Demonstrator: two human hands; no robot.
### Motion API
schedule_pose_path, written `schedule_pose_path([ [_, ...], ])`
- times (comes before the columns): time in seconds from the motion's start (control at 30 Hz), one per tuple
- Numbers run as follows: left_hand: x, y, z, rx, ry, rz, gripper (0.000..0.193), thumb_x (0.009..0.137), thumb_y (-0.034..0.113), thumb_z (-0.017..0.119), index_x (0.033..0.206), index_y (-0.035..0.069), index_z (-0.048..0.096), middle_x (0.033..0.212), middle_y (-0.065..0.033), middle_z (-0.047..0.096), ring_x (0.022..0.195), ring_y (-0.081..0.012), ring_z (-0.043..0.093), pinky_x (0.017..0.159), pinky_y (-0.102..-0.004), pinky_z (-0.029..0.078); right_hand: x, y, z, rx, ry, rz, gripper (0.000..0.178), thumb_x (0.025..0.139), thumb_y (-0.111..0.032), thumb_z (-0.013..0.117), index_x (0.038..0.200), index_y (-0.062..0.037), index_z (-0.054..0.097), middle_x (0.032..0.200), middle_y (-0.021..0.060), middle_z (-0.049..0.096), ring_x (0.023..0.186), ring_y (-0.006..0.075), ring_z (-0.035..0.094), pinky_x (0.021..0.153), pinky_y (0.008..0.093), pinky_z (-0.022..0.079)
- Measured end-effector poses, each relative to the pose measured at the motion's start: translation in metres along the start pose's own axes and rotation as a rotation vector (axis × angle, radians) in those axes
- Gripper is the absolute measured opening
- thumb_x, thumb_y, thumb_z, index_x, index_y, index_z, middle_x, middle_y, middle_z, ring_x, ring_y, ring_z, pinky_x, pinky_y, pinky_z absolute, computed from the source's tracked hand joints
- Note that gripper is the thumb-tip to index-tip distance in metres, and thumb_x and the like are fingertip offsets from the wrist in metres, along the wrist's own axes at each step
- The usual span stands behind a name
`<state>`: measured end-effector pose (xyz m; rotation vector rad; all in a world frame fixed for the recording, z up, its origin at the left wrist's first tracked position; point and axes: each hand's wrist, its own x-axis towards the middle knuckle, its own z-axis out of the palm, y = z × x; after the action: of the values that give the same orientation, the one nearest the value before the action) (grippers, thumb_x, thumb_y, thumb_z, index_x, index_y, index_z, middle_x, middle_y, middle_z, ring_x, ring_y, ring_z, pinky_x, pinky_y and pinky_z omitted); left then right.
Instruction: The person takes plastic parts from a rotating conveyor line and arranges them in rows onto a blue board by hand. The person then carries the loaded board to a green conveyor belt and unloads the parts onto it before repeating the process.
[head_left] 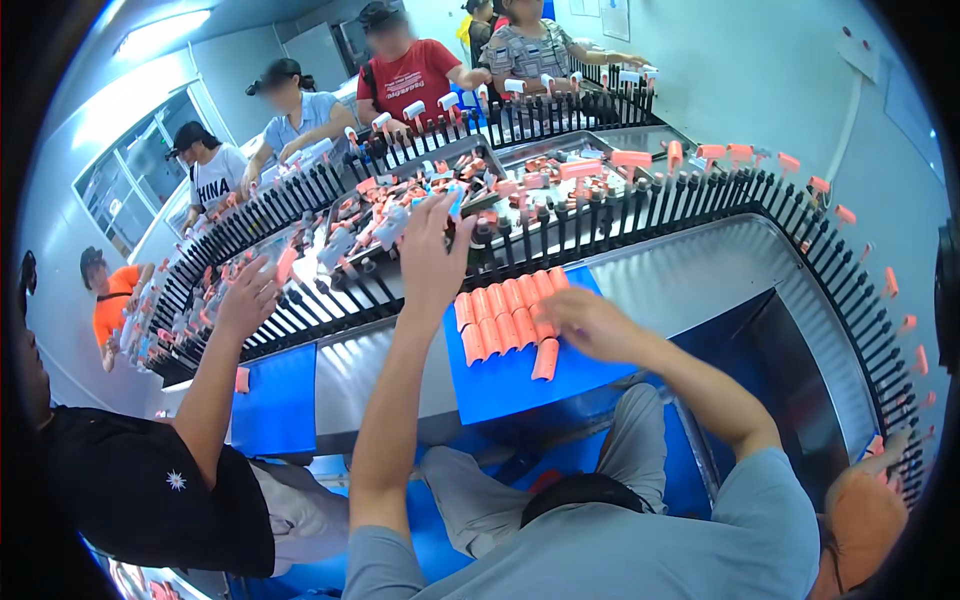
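My left hand (433, 255) is raised at the near row of black posts, fingers stretched upward and thumb apart. A light-blue piece (457, 200) shows just beyond its fingertips; whether they touch it I cannot tell. Over the right part of a blue mat (510, 395) is my right hand (592, 325), its fingers bent and smeared by motion. Beside those fingers lie coral half-round shells (495, 325), set in two close rows. One more coral shell (545, 360) sits nearer to me, below the rows. What the right fingertips hold, if anything, is hidden.
A looping line of black posts (600, 225) carries coral and white parts. Inside it, metal trays (515, 150) hold mixed pieces. Left of me, a co-worker's hand (248, 300) reaches over another blue mat (275, 400). Several people work across the line; another person's arm shows at lower right.
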<state>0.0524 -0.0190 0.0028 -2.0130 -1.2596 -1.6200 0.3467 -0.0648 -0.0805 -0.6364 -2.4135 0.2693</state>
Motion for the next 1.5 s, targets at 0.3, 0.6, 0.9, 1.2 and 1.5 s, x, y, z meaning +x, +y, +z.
schedule_pose_path([
  [0.3, 0.084, -0.005, 0.111, 0.08, -0.539, 0.401, 0.052, 0.097, 0.021, 0.074, 0.147, 0.01, 0.065, 0.136, -0.0169, 0.072, 0.127, -0.0365, 0.069, 0.109, -0.0483, 0.055, 0.093, 0.096, -0.117, -0.485, 0.532, 0.227, 0.05, 0.093, -0.009, 0.072, 0.142, -0.0112, 0.07, 0.13, 0.0164, 0.072, 0.125, 0.038, 0.067, 0.109, 0.0501, 0.053],
  [0.6, 0.091, -0.018, 0.078, 0.367, -0.772, 0.288, 0.043, 0.095, 0.031, 0.076, 0.136, 0.022, 0.072, 0.109, -0.0197, 0.077, 0.1, -0.0393, 0.077, 0.085, -0.0531, 0.061, 0.174, 0.104, -0.135, -0.549, -0.197, 0.144, 0.027, 0.092, -0.021, 0.073, 0.118, -0.0148, 0.08, 0.111, 0.018, 0.081, 0.102, 0.0412, 0.078, 0.09, 0.0522, 0.061],
  [0.9, 0.076, -0.066, 0.024, 0.296, -0.607, 0.025, 0.048, 0.08, 0.038, 0.084, 0.12, 0.011, 0.082, 0.102, -0.0195, 0.082, 0.096, -0.0381, 0.079, 0.09, -0.0483, 0.063, 0.239, 0.079, -0.088, -0.501, -0.274, 0.453, 0.048, 0.069, -0.033, 0.088, 0.102, 0.0007, 0.078, 0.082, 0.0186, 0.08, 0.075, 0.0329, 0.081, 0.076, 0.045, 0.066],
  [1.2, 0.071, -0.106, -0.055, 0.103, -0.719, -0.455, 0.048, 0.087, 0.028, 0.081, 0.13, 0.007, 0.08, 0.082, -0.0112, 0.081, 0.064, -0.0185, 0.079, 0.071, -0.0356, 0.065, 0.281, 0.049, -0.026, -0.25, -0.127, 0.494, 0.043, 0.075, -0.036, 0.087, 0.082, 0.0053, 0.079, 0.084, 0.0255, 0.08, 0.082, 0.0383, 0.082, 0.081, 0.0472, 0.067],
  [1.5, 0.051, -0.126, -0.091, 0.46, -0.574, -0.207, 0.041, 0.08, 0.031, 0.084, 0.117, 0.013, 0.085, 0.11, -0.0184, 0.083, 0.105, -0.036, 0.08, 0.096, -0.0481, 0.062, 0.228, -0.003, -0.051, 0.377, -0.065, 0.382, 0.052, 0.099, -0.034, 0.079, 0.137, 0.0001, 0.066, 0.093, 0.0065, 0.077, 0.07, 0.013, 0.071, 0.061, 0.031, 0.058],
])
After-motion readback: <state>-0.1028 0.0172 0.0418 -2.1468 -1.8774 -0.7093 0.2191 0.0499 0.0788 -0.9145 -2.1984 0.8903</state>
